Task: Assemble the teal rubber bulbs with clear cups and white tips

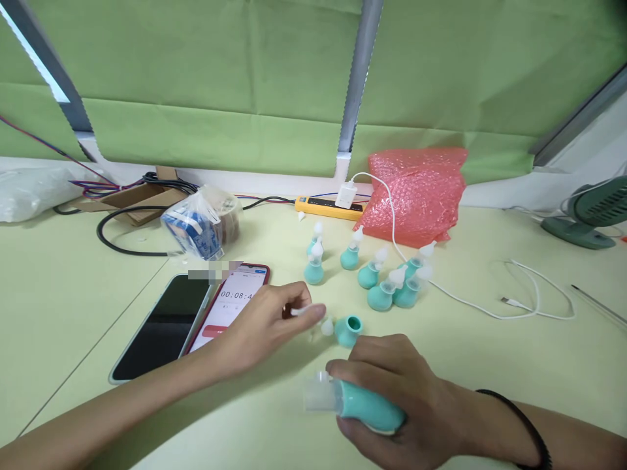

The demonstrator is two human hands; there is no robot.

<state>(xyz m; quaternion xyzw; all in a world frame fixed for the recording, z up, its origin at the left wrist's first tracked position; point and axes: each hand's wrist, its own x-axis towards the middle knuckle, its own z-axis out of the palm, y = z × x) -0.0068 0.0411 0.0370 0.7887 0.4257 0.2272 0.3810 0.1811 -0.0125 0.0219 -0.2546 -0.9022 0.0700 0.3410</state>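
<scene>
Well, the right hand wraps a teal bulb; the left hand pinches a white piece. Bottles stand nearer the back edge of the tabletop, seemingly for elbow room.

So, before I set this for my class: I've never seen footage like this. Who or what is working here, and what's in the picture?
No machine here: a person works with two bare hands, seen by a head-worn camera looking forward and down. The right hand holds a teal bulb with a clear, tube-like end. The left hand pinches a small whitish piece. On the table, an open-topped bulb sits near bulbs with pale tips. Two phones lie left; red bubble wrap sits behind.
</scene>
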